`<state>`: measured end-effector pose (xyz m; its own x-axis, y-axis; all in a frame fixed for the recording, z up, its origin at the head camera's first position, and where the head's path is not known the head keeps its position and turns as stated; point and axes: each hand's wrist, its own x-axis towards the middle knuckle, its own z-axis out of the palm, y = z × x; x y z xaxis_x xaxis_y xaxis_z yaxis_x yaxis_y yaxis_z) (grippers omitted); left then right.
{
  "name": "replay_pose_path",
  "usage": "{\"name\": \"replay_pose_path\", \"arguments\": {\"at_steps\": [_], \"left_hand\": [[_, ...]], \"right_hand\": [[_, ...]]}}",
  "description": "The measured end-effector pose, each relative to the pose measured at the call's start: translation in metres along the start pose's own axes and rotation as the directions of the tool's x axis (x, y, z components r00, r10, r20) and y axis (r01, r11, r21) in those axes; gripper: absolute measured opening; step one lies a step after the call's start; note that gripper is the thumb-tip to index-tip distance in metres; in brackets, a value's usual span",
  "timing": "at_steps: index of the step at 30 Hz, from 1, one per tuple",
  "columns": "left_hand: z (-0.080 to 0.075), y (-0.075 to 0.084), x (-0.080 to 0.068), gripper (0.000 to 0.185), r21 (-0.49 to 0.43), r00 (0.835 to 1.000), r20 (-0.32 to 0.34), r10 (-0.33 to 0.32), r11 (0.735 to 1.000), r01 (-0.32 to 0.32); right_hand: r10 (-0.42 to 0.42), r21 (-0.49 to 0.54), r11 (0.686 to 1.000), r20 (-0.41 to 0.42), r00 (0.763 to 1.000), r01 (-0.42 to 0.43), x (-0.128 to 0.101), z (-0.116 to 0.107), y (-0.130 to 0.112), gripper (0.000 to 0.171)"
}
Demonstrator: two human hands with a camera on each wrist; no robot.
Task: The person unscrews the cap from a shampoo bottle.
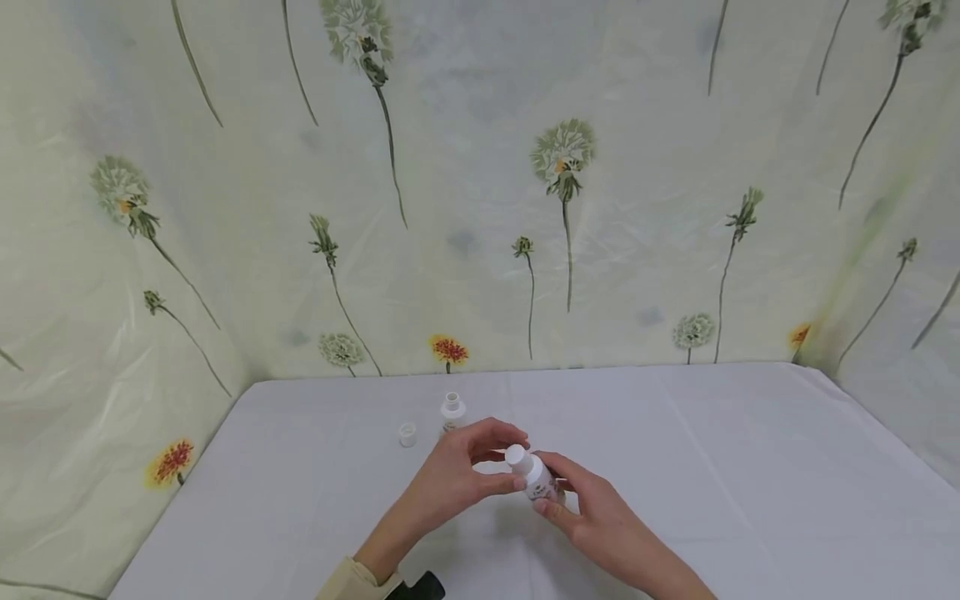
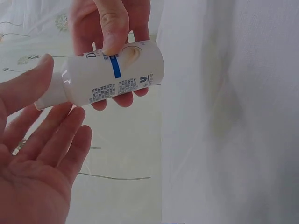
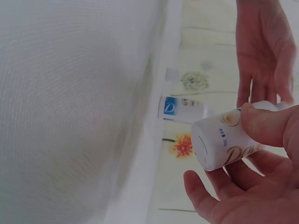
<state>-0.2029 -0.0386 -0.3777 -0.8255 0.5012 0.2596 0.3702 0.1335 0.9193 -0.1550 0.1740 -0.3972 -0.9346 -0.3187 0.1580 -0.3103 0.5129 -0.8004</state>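
Observation:
A small white bottle (image 1: 542, 483) with printed labels is held tilted in my right hand (image 1: 600, 521), thumb on one side and fingers on the other. My left hand (image 1: 457, 475) is at its white cap (image 2: 52, 92), thumb and index finger on either side of it. The left hand's other fingers spread loosely below the bottle in the left wrist view. Behind the left hand a second white bottle (image 1: 452, 408) stands upright without a cap, its lower part hidden in the head view. Its blue label (image 3: 170, 106) shows in the right wrist view.
A loose white cap (image 1: 407, 434) lies on the table left of the standing bottle. White cloth covers the table (image 1: 712, 467). A flower-printed curtain (image 1: 465, 208) hangs behind it and at both sides. A dark object (image 1: 423, 586) is by the left sleeve.

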Motion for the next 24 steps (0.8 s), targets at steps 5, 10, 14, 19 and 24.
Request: {"name": "replay_pose_path", "arguments": {"at_steps": [5, 10, 14, 19, 24], "left_hand": [[-0.0043, -0.0024, -0.0026, 0.038, -0.005, 0.99, 0.097, 0.098, 0.995, -0.098], [-0.0065, -0.0041, -0.003, 0.032, 0.005, 0.982, 0.125, 0.14, 0.99, -0.142], [-0.0066, -0.0032, -0.002, 0.028, 0.044, 0.991, 0.099, 0.094, 0.994, -0.099], [-0.0058, -0.0025, -0.0009, 0.023, 0.09, 0.998, 0.048, 0.048, 0.995, -0.052], [-0.0042, -0.0029, -0.0007, 0.021, 0.121, 1.0, -0.008, 0.027, 0.992, -0.026]], "right_hand": [[0.011, 0.007, 1.0, 0.01, 1.0, -0.011, -0.0014, -0.0025, 0.0013, 0.042], [-0.013, 0.003, 1.0, 0.02, 1.0, 0.013, -0.001, -0.0027, 0.0021, 0.043], [-0.029, 0.0, 1.0, 0.02, 0.999, 0.029, -0.001, -0.0023, 0.002, 0.043], [-0.03, -0.006, 1.0, 0.0, 1.0, 0.03, -0.0009, -0.0013, 0.0007, 0.04], [-0.02, -0.01, 1.0, -0.018, 1.0, 0.02, -0.001, 0.0002, 0.0007, 0.04]]}}
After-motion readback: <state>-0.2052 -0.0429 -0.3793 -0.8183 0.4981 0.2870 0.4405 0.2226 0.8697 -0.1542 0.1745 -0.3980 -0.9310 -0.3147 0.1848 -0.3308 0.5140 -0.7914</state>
